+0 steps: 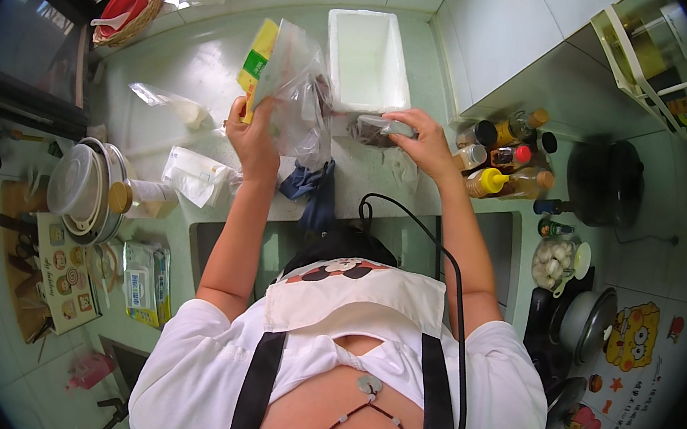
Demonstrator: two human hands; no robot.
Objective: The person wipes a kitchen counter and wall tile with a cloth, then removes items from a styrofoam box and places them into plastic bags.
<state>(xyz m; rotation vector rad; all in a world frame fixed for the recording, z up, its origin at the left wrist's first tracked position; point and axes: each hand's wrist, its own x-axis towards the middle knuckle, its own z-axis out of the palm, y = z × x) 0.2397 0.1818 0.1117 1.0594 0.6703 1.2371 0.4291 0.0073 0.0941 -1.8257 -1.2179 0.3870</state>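
My left hand (pixel 255 138) is closed round a yellow packet with a green patch (pixel 257 61) and a clear plastic bag (pixel 296 95), both held upright above the counter. Something dark shows through the right side of that bag. My right hand (pixel 426 143) pinches a clear plastic package with dark contents (pixel 370 130); what the contents are, I cannot make out. This package lies just in front of a white foam box (pixel 369 61). Dark blue cloth (pixel 310 187) hangs over the counter's front edge, between my forearms.
Bottles and jars (pixel 511 153) cluster to the right, near a dark pan (pixel 605 183). A clear bag (pixel 174 106) and a white packet (pixel 198 177) lie left of my left hand. Stacked bowls (pixel 88 185) stand farther left. A black cable (pixel 441 251) runs down across my front.
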